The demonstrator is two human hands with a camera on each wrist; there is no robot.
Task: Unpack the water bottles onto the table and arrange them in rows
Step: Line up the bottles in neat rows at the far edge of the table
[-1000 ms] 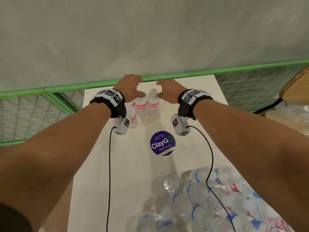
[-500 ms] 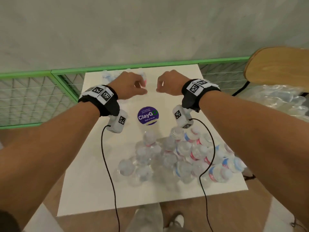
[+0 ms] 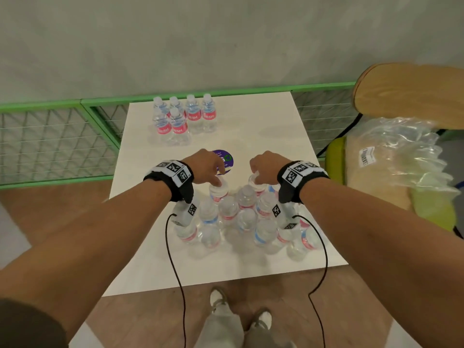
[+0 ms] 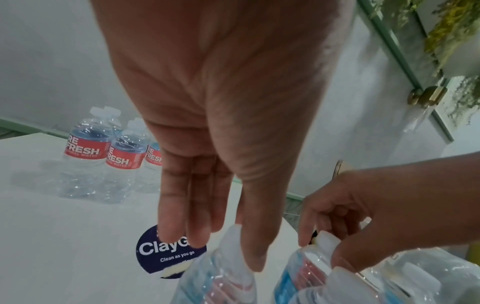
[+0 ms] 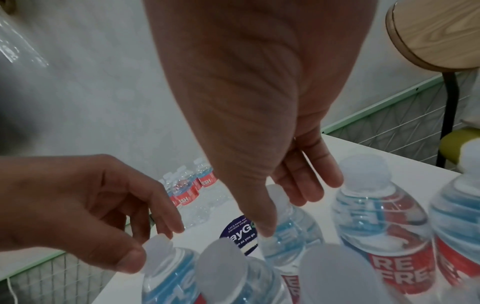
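Several water bottles with red labels (image 3: 185, 116) stand in rows at the far left of the white table (image 3: 251, 121). A loose cluster of bottles (image 3: 246, 219) stands near the front edge. My left hand (image 3: 218, 180) pinches the cap of the cluster's far-left bottle (image 3: 218, 193), thumb on one side and fingers on the other, as the left wrist view (image 4: 221, 251) shows. My right hand (image 3: 253, 175) pinches the cap of a far-right bottle (image 5: 288, 236), thumb and curled fingers round it. Both bottles stand on the table.
A round purple sticker (image 3: 227, 159) lies mid-table, just beyond my hands. Crumpled clear plastic wrap (image 3: 401, 151) lies on a chair (image 3: 411, 94) to the right. A green mesh fence (image 3: 50, 141) runs behind and left of the table. The floor is wooden.
Both hands have drawn back from the far rows, where they let bottles go, to the near cluster. Each now takes a bottle cap.
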